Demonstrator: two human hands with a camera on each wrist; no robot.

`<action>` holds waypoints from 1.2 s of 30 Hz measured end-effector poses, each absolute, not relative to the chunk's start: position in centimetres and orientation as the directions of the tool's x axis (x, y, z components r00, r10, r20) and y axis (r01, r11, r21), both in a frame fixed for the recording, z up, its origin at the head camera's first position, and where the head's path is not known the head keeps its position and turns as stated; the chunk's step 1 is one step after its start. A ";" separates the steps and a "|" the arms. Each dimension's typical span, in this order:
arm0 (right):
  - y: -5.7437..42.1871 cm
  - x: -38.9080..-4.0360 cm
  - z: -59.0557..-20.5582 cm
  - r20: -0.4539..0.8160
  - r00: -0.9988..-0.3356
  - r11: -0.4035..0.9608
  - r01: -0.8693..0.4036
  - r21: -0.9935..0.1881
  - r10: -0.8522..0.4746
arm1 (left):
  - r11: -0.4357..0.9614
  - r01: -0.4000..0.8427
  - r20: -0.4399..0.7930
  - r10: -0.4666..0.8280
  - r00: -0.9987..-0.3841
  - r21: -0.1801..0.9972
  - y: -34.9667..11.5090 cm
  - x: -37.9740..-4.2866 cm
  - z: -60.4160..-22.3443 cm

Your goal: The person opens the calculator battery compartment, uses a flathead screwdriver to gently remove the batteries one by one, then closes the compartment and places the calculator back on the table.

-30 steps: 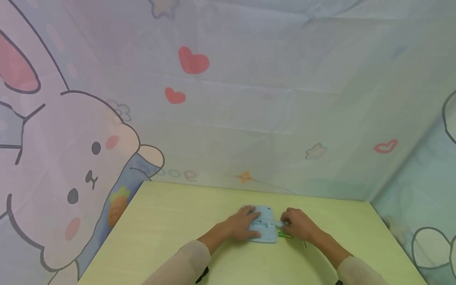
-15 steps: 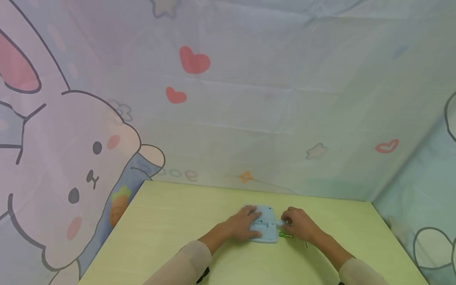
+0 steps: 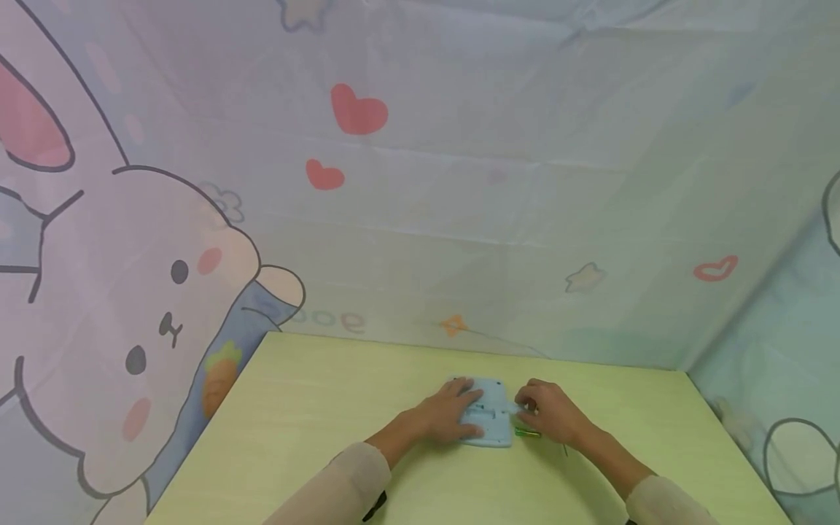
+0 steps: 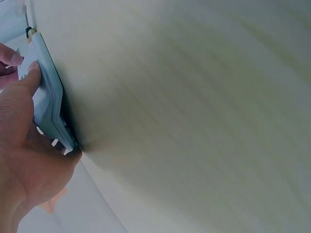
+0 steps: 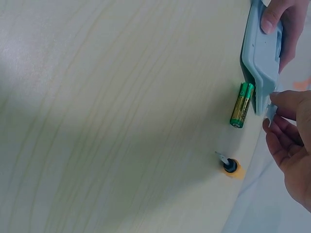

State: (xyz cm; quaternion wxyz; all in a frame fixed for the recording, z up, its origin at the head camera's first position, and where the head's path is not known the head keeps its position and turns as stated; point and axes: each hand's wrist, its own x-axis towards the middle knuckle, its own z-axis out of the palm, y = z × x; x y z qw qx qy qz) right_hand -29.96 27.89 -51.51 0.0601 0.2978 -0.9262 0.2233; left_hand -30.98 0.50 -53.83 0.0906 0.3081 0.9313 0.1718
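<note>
A light blue calculator [image 3: 495, 432] lies face down on the table, its battery compartment showing in the middle of the back. My left hand [image 3: 448, 414] holds its left part, thumb on the back and fingers spread toward the far edge. Between thumb and fingertips, my right hand [image 3: 551, 412] pinches a small light blue battery cover [image 5: 270, 114] at the calculator's right edge. In the head view the cover overlaps that edge. Green and gold batteries [image 5: 241, 105] lie side by side just right of the calculator, near my right hand.
A screwdriver [image 5: 231, 166] with a yellow handle and black collar lies on the table, mostly hidden under my right hand in the head view. The pale wood table [image 3: 341, 394] meets a printed cloth backdrop [image 3: 426, 219] behind and at the sides.
My right hand has shifted slightly left and away from me with the battery cover, which now reaches over the calculator's edge. My left hand and the batteries stay put.
</note>
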 end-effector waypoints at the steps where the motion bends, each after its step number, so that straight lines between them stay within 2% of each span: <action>1: 27.8 -30.0 -51.5 0.248 -0.814 0.721 -0.581 -0.378 -0.525 | 0.751 0.543 -0.062 0.605 -0.794 0.376 0.5 -30.9 -53.7; 36: 24.4 -29.5 -51.0 0.307 -0.767 0.667 -0.642 -0.379 -0.564 | 0.743 0.557 -0.053 0.616 -0.786 0.372 0.5 -31.2 -53.9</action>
